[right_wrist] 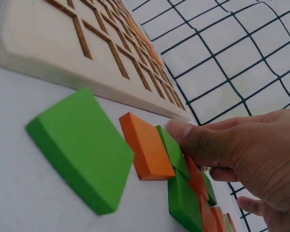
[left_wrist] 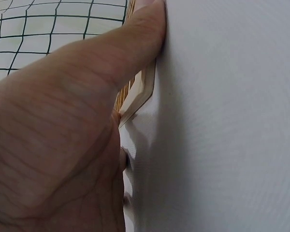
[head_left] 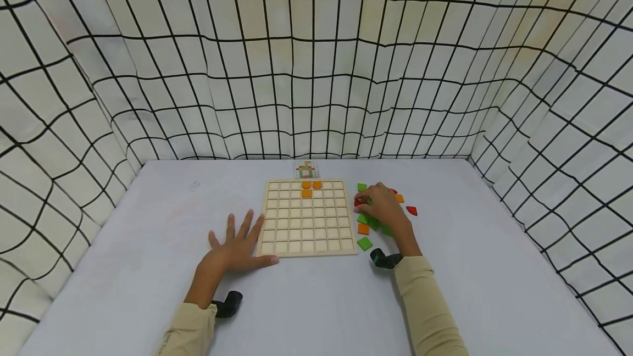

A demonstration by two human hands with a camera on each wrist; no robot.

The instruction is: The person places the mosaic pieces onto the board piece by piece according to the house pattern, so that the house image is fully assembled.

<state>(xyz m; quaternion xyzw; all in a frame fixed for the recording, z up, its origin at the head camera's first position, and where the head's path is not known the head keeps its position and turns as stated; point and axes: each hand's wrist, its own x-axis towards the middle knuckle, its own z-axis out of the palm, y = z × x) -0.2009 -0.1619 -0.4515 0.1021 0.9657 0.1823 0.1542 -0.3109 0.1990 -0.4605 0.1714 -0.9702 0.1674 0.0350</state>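
Three sides of pale wall under black netting (head_left: 316, 59). White tabletop (head_left: 148, 207) below, carrying everything else. Centred on it, one wooden grid board (head_left: 307, 233), most cells bare.

Left hand (head_left: 237, 249): open, fingers spread flat, index finger at the board's left edge, thumb along its near edge, just by the corner. Right hand (head_left: 386, 205): fingers bent, reaching down among loose pieces just right of the board; cannot tell whether gripping one.

Touching or close to the board's far edge, small picture card (head_left: 307, 169). Around and under the right hand, green pieces (head_left: 365, 243), some overlapping, plus an orange square piece (head_left: 363, 229) and, farther right, a red piece (head_left: 412, 211). In the far rows of the grid, two round orange pieces (head_left: 317, 185) side by side, with one orange square (head_left: 306, 193) just below the left one.
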